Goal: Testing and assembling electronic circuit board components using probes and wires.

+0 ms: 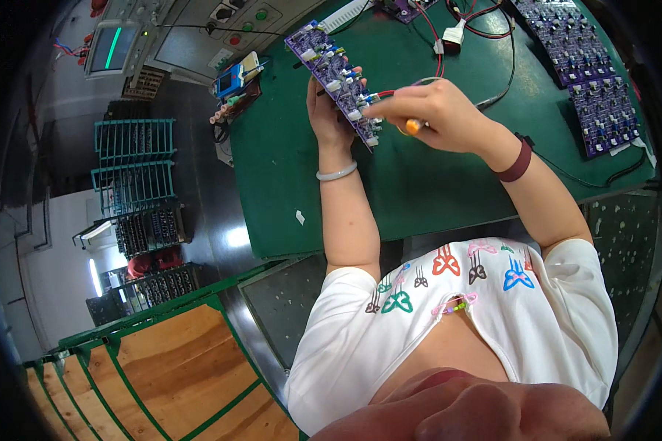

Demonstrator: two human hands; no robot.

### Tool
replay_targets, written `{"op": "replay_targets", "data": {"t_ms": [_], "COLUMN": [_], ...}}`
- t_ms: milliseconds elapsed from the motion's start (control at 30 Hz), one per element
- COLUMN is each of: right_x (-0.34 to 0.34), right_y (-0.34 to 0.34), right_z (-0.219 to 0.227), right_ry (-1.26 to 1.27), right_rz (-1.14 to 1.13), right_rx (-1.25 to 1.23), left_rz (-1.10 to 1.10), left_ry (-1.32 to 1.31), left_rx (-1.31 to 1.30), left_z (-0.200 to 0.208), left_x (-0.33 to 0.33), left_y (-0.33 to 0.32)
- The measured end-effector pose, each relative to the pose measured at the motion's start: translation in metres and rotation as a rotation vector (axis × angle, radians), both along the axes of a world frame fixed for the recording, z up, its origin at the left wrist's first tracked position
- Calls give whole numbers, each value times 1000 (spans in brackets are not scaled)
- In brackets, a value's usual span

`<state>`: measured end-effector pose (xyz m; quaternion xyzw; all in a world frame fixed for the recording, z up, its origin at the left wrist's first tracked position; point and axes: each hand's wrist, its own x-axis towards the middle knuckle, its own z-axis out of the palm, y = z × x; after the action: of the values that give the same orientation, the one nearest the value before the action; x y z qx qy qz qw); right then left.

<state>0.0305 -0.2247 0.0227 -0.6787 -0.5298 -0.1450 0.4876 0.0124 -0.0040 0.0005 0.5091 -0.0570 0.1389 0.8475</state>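
My left hand (329, 117) grips a long purple circuit board (338, 79) from behind and below. The board is tilted above the table and crowded with white connectors and small parts. Over its lower right end, my right hand (438, 114) reaches in with the index finger stretched toward a white connector. An orange-ended tool (413, 126), perhaps a screwdriver, is held in my right hand; the rest of it is hidden by the fingers. Red wires (387, 93) run to the board beside my right fingertips, and whether the fingers touch them I cannot tell.
More purple boards (577, 51) lie at the right of the green table (287, 184). Leads and a white plug (454, 34) are at the back. A blue meter (230, 79) stands at the left edge, near a control panel (235, 26). Racks (134, 140) stand beyond.
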Motion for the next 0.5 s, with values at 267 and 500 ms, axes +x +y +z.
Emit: {"op": "replay_targets", "data": {"t_ms": [267, 500], "right_x": [1, -3], "right_y": [6, 6], "right_z": [-9, -6], "right_ry": [50, 107], "right_rz": [-55, 13], "right_rx": [29, 46], "left_rz": [-95, 43], "left_ry": [75, 71], "left_rx": [-117, 140], "left_z": [-7, 0], "left_x": [4, 1], "left_y": [4, -10]}}
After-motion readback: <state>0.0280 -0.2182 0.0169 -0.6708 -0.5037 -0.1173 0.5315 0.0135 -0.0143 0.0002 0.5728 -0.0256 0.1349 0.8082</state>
